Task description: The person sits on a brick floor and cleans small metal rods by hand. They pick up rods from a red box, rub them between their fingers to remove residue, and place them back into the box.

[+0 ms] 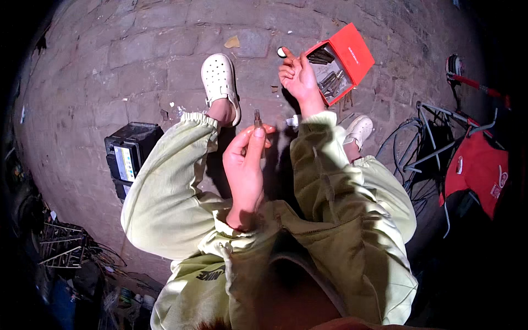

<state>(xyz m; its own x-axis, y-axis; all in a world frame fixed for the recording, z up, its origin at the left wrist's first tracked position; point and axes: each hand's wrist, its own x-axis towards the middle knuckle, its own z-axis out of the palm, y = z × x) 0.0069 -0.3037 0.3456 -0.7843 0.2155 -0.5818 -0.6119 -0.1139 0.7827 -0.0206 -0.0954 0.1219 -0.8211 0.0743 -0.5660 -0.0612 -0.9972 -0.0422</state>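
My left hand (247, 159) is in front of me between my knees, thumb and fingers closed on a small brownish cylindrical piece (257, 116) that points up and away. Its exact kind is too small to tell. My right hand (300, 80) is palm up just left of an open red box (352, 58), its index finger stretched out and other fingers partly bent. A small round white disc with a dark edge (281, 52) shows by that fingertip; I cannot tell whether they touch. Inside the box are several metal cylindrical pieces (331, 82) and dark elongated pieces (321, 55).
A black battery-like block (135, 146) stands on the brick floor (159, 60) left of my leg. To the right are a metal-framed seat with red fabric (477, 170) and dark cables (401, 146). A wire crate (61, 245) lies at lower left. A small white object (292, 121) is near my right sleeve.
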